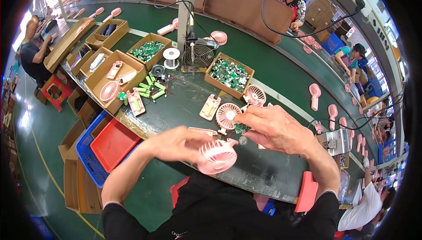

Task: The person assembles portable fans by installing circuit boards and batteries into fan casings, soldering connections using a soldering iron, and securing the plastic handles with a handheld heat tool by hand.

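Note:
Close to my body, my left hand (173, 145) is closed around a pink fan head (218, 157) with a ribbed cage. Just right of it, my right hand (279, 130) pinches a small green circuit board (241, 128) between thumb and fingers; the fingers hide part of it. Beyond the right fingertips lies another round pink fan cage (229, 115), with a further fan head (255, 95) behind it. An open pink handle shell (210, 107) rests left of these. A second shell piece (203, 131) lies partly behind my left hand.
Cardboard boxes of circuit boards (230, 75) and pink parts (115, 70) line the bench's far side. Green battery cells (151, 87) lie near a solder spool (171, 58). A soldering iron (191, 42) hangs at a post. Beyond, a green conveyor (281, 81) carries pink fans; people work around it.

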`<state>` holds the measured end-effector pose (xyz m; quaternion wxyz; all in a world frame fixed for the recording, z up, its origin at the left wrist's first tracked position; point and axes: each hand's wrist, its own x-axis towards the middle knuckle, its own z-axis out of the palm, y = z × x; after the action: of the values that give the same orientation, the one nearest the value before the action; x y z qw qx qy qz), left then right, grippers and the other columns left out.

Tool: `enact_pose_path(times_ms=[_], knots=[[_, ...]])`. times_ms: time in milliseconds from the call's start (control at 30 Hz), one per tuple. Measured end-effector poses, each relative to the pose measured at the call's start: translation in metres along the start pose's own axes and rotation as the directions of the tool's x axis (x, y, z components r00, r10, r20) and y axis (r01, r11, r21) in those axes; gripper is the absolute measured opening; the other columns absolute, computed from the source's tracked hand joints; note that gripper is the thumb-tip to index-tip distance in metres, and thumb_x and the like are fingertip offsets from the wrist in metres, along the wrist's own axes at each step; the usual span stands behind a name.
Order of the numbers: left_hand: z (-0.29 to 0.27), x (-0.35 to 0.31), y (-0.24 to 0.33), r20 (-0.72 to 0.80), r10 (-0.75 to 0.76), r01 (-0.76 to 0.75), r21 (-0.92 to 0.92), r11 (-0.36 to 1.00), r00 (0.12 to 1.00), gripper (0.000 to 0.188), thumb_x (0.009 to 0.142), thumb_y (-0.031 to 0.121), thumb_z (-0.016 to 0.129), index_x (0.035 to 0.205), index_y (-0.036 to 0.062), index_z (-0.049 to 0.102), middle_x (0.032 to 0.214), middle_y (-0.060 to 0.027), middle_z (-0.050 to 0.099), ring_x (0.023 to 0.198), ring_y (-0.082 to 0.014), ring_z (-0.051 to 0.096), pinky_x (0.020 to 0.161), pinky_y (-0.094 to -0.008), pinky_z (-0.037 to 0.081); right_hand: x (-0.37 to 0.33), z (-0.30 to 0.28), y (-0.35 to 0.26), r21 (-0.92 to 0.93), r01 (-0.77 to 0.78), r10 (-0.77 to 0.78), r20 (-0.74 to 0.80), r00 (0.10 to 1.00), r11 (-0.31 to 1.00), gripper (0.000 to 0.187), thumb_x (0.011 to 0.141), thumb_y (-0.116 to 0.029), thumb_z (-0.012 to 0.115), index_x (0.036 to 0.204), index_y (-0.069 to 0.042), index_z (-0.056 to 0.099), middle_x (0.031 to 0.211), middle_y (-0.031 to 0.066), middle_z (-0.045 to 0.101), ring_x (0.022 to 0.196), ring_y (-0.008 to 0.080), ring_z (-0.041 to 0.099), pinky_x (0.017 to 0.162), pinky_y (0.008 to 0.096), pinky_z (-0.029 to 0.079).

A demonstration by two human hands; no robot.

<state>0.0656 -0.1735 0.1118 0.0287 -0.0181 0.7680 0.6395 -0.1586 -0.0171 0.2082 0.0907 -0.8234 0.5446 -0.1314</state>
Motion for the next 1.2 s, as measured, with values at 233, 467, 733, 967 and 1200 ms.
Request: enact_pose_path(times_ms=[233,467,733,967,1200], knots=[[-0.005,-0.005,0.003,-0.367,0.158,-0.132,0.097,0.987,0.916,0.053,0.074,0.021,0.082,0.117,-0.0016,0.062,0.11,-0.011,0.067,0.104,-0.0187,0.062,0.091,-0.0331,0.049,0.0,0.001,-0.004,-0.016,0.042,-0.04,0.107,0.993,0.999,0.042,0.077,-0.008,0.073,0.115,0.0,0.058,0.09,0.0135,0.058,0.081,0.0334,0.061,0.065,0.0418,0.051],[-0.005,0.062,0.029,0.03,0.129,-0.131,0.353,0.926,0.991,0.053,0.075,0.038,0.078,0.106,-0.0023,0.062,0.097,-0.0147,0.066,0.088,-0.0233,0.063,0.076,-0.0357,0.05,0.004,-0.003,-0.008,-0.033,0.031,-0.029,0.068,0.997,0.999,0.039,0.077,-0.009,0.073,0.111,-0.001,0.057,0.092,0.0124,0.06,0.082,0.032,0.062,0.065,0.0408,0.051],[0.022,0.067,-0.041,-0.099,0.026,-0.061,-0.367,0.928,0.995,0.022,0.09,0.017,0.058,0.082,-0.0027,0.065,0.085,-0.008,0.07,0.08,-0.0102,0.064,0.073,-0.0245,0.049,0.001,0.036,0.029,0.349,-0.318,0.319,0.056,0.946,0.881,0.02,0.087,-0.012,0.065,0.103,-0.001,0.059,0.076,0.0137,0.064,0.072,0.0307,0.066,0.062,0.0383,0.051],[0.017,0.053,-0.045,-0.252,-0.086,-0.012,-0.361,0.933,0.964,0.014,0.092,0.012,0.06,0.085,-0.0002,0.057,0.084,-0.0073,0.068,0.081,-0.0083,0.062,0.071,-0.0236,0.048,0.019,0.062,0.055,0.573,-0.404,0.385,0.163,0.909,0.713,0.011,0.092,-0.01,0.056,0.093,0.001,0.057,0.063,0.0061,0.064,0.054,0.0105,0.062,0.049,0.0258,0.049],[0.003,0.051,-0.03,-0.352,-0.164,0.12,-0.143,0.982,0.922,0.021,0.091,0.012,0.059,0.099,-0.0063,0.067,0.082,-0.0065,0.069,0.08,-0.0078,0.062,0.069,-0.0242,0.05,0.023,0.09,0.069,0.407,-0.213,0.248,-0.037,0.968,0.888,0.013,0.09,-0.013,0.057,0.09,0.0,0.062,0.07,0.0085,0.066,0.061,0.0155,0.066,0.056,0.0311,0.052]])
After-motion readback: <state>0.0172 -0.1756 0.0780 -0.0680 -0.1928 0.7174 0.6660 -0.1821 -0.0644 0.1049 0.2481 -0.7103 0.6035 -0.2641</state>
